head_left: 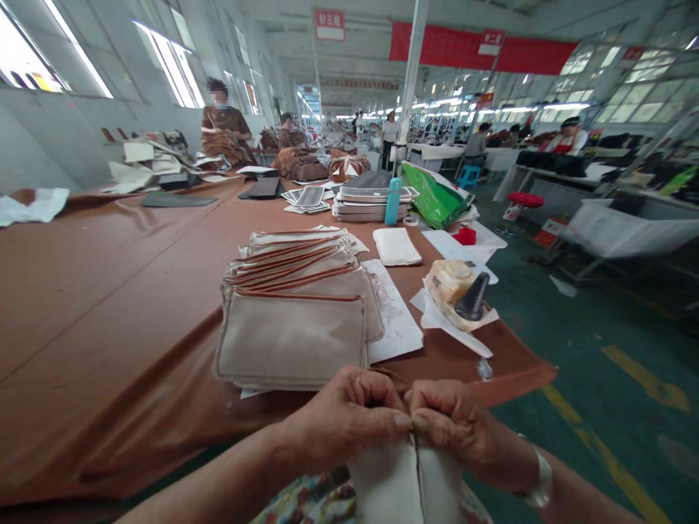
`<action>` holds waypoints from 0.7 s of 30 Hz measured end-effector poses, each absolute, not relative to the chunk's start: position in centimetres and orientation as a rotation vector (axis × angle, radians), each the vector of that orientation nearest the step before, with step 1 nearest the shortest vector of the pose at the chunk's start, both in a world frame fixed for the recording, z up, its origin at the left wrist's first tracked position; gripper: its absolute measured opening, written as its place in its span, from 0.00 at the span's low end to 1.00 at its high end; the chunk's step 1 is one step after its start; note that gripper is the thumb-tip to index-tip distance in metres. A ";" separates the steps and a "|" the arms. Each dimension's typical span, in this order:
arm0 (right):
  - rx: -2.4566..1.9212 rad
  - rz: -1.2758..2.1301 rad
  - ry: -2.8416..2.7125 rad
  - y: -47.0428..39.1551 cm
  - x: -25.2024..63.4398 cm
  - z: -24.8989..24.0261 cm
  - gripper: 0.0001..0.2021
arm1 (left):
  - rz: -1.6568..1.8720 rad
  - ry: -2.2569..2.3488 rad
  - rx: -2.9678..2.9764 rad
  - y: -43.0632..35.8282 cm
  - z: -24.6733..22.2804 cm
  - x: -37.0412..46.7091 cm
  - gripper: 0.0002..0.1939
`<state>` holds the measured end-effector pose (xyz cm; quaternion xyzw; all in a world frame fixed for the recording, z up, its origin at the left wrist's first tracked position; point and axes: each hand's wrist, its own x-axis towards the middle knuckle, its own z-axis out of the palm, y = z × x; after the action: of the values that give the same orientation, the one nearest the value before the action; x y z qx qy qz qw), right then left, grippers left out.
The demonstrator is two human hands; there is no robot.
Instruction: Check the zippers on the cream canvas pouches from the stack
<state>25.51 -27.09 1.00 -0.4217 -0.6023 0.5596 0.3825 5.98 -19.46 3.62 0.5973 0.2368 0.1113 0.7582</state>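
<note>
Near the bottom centre, a pale beige fabric panel with a dark seam down its middle hangs over my lap. My left hand pinches its top edge between thumb and bent fingers. Right beside it, thumb almost touching thumb, my right hand pinches the same edge; a silver bracelet circles that wrist. The lower part of the panel runs out of view. Just beyond my hands lies a stack of beige sewn panels with brown edging, fanned out on the table.
Brown leather covers the table. To the right sit a glue-stained container and a black cone. Farther back stand a teal bottle, piled panels and a green bag. A person works at the far left.
</note>
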 end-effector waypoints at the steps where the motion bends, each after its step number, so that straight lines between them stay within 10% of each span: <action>1: -1.087 1.445 -1.494 -27.1 25.5 0.7 0.21 | 0.272 0.516 1.312 -19.5 3.4 6.0 0.18; 17: -1.218 1.016 -1.685 -26.2 26.0 5.7 0.16 | 0.589 0.670 1.596 -20.7 7.1 4.4 0.25; 21: -1.157 1.163 -1.600 -27.3 24.9 7.7 0.34 | 0.905 0.757 2.029 -21.8 9.4 4.5 0.20</action>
<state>24.89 -27.32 7.69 -0.4599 -0.6361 0.4624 0.4123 4.47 -21.83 9.45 0.7971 0.2974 0.3555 0.3870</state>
